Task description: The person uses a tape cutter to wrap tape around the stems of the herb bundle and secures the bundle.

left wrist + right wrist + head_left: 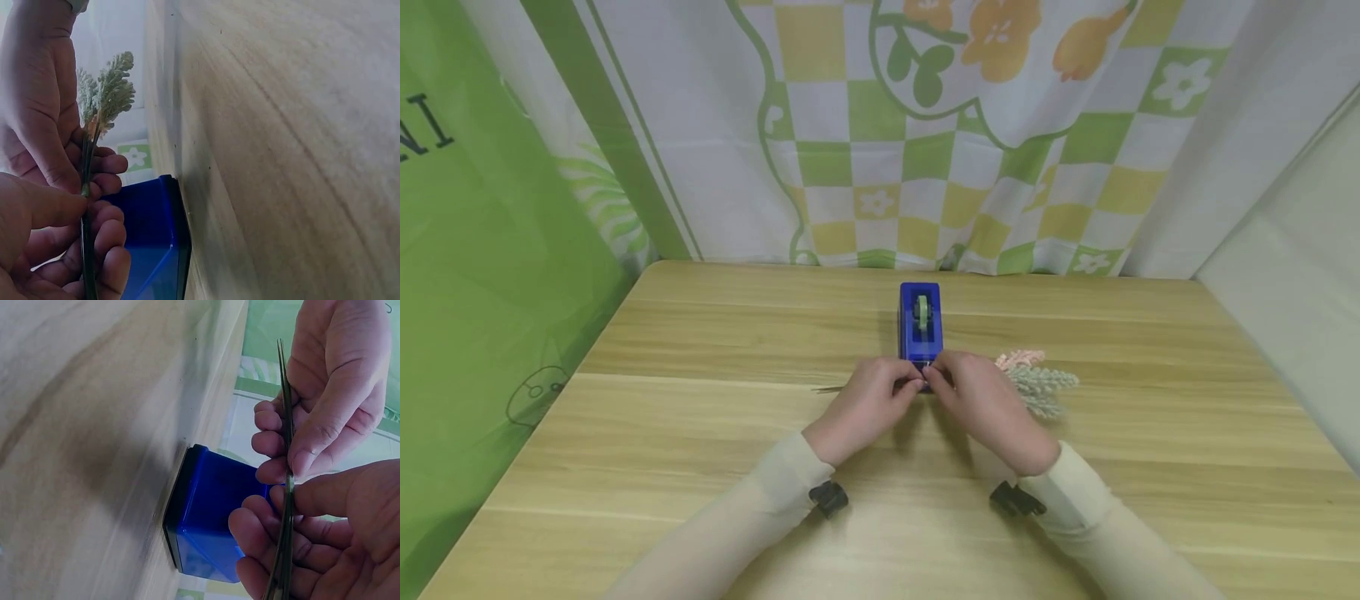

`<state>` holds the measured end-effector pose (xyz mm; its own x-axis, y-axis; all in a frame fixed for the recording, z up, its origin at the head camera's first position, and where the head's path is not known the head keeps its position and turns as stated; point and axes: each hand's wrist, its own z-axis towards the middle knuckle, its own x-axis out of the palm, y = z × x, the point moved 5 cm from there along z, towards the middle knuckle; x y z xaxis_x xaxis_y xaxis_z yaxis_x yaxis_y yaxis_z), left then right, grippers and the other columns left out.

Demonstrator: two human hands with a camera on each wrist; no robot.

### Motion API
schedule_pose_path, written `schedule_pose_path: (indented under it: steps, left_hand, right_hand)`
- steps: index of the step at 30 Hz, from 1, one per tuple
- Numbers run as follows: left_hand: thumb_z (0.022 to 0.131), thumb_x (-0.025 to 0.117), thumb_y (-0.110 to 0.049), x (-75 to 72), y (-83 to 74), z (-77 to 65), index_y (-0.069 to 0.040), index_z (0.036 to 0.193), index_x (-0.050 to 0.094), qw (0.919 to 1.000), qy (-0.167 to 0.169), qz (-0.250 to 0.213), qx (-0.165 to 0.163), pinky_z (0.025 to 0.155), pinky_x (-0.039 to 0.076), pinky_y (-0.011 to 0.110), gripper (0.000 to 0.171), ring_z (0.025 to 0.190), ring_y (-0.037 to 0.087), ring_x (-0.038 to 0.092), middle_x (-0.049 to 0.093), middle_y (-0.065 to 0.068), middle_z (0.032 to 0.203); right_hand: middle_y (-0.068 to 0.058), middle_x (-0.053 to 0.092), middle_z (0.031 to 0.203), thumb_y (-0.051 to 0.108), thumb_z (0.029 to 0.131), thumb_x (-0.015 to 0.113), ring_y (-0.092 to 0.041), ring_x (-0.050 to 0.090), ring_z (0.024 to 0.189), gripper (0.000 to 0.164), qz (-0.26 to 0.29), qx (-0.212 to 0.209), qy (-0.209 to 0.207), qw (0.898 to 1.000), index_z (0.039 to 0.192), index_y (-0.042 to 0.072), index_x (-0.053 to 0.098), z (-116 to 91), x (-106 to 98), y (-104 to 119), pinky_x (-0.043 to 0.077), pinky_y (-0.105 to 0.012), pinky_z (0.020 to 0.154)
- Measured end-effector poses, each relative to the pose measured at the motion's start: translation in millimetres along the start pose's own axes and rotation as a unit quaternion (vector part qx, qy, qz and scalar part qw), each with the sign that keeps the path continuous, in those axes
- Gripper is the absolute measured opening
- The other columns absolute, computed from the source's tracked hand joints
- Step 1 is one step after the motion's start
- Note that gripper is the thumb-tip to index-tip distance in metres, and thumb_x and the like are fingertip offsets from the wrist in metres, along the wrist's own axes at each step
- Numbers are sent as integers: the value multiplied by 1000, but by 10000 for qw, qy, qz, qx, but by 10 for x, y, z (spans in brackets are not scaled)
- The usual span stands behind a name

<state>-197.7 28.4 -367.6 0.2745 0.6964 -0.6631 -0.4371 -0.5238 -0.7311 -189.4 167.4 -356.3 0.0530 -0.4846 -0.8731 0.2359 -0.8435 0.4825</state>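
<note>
A bunch of artificial flowers runs sideways between both hands, its thin dark stems point(287, 425) close together. My left hand point(872, 392) pinches the stems between thumb and fingers, with their tips poking out to its left. Right beside it, my right hand point(981, 398) pinches the same stems, nearer the blooms. Grey-green heads point(1043, 387) and a pink one point(1021, 359) show past the right hand. A small pale patch point(85, 189) marks the stems between the two thumbs. Just beyond the fingertips stands a blue tape dispenser point(921, 340), its front end partly hidden by the hands.
A roll of tape point(922, 312) sits in the dispenser. The wooden table point(700, 467) meets a checked, flowered curtain point(880, 158) at the back. Green cloth point(490, 250) hangs on the left, and a pale wall point(1292, 275) rises on the right.
</note>
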Motion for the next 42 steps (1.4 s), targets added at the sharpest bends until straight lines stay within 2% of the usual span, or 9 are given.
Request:
schedule_pose_path:
  steps: [8, 13, 18, 20, 27, 31, 37, 42]
  left_hand:
    - [106, 59, -12, -95, -19, 20, -3, 98, 75, 9995, -295, -59, -128, 58, 47, 20, 19, 64, 9, 53, 68, 4, 80]
    - [106, 59, -10, -144, -19, 80, -1, 101, 74, 9984, -563, -63, -35, 61, 50, 20, 19, 68, 11, 58, 73, 8, 87]
    - [105, 61, -9, -203, -2, 172, 1, 102, 74, 9961, -875, 98, 56, 69, 56, 24, 17, 77, 16, 66, 77, 12, 94]
    - [104, 62, -9, -212, 18, 212, 0, 101, 75, 9963, -842, 182, 10, 71, 57, 26, 17, 78, 16, 67, 77, 12, 95]
    - [104, 63, -9, -173, 111, 305, -1, 103, 78, 9985, -341, 178, -398, 74, 59, 27, 17, 82, 17, 69, 79, 12, 102]
    - [103, 64, -10, -166, 131, 328, -2, 101, 79, 9987, -253, 180, -392, 70, 55, 23, 17, 77, 14, 65, 79, 11, 98]
    - [103, 66, -12, -162, 125, 335, -3, 100, 80, 9988, -226, 206, -378, 71, 53, 23, 18, 77, 13, 64, 80, 10, 97]
    - [103, 65, -13, -167, 114, 336, -3, 101, 80, 9988, -199, 164, -405, 67, 50, 22, 18, 72, 12, 60, 79, 10, 94]
  right_hand:
    - [-1, 52, 65, 16, 105, 62, -12, 45, 56, 28, 208, -151, 132, 9996, 77, 10, 59, 20, 8, 2, 38, -23, 51]
    - [0, 52, 66, 15, 105, 61, -12, 46, 58, 28, 308, -219, 282, 9989, 78, 9, 60, 38, 16, 1, 40, -24, 53]
    - [0, 51, 66, 16, 106, 60, -12, 46, 57, 30, 309, -216, 413, 9984, 77, 10, 58, 58, 24, -11, 40, -25, 54]
    - [0, 51, 66, 17, 107, 60, -12, 46, 57, 30, 302, -220, 441, 9983, 77, 11, 58, 62, 27, -15, 41, -25, 54]
    - [0, 52, 67, 17, 106, 60, -12, 47, 58, 28, 285, -248, 419, 9984, 78, 10, 60, 59, 33, -17, 41, -25, 55]
    - [0, 54, 66, 15, 105, 62, -12, 47, 58, 28, 201, -303, 332, 9988, 78, 10, 61, 56, 29, -9, 41, -24, 54]
    - [0, 55, 66, 14, 104, 63, -12, 47, 58, 26, 59, -307, 292, 9991, 78, 9, 63, 47, 24, -4, 42, -24, 55]
    - [-1, 57, 67, 14, 104, 63, -13, 48, 58, 25, -66, -354, 257, 9990, 80, 8, 64, 51, 18, 5, 42, -25, 56]
